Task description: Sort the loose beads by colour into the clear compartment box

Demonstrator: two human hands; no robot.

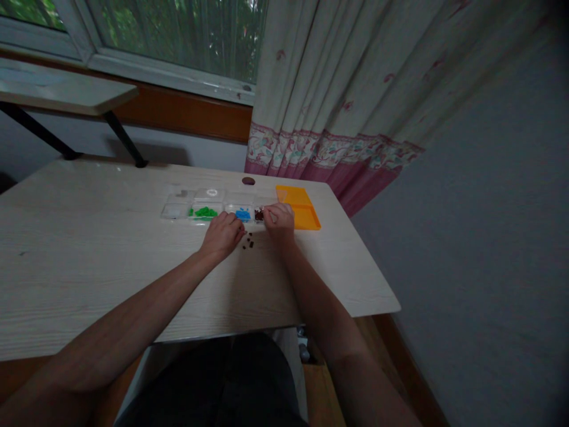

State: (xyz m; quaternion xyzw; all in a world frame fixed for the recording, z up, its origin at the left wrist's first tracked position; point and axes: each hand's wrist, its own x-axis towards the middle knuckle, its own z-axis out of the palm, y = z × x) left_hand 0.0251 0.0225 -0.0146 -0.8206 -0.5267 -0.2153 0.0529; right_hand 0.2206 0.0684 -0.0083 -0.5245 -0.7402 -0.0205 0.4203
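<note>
My left hand (223, 233) rests at the table's middle with its fingers curled together, beside several small dark brown pieces (251, 244) lying loose on the tabletop. Whatever its fingertips hold is too small to make out. Over a clear box of dark brown pieces (259, 214), my right hand (280, 222) has thumb and forefinger pinched; I cannot tell what is between them. To the left of that box are a clear box with blue pieces (242, 214) and another with green pieces (205, 212). Their transparent lids stand folded back.
An open orange case (306, 217) lies just right of my right hand. At the row's left end is another clear box (175, 210). A raised shelf (66, 89) on black legs stands back left. A curtain (329, 118) hangs behind the wooden table (111, 255).
</note>
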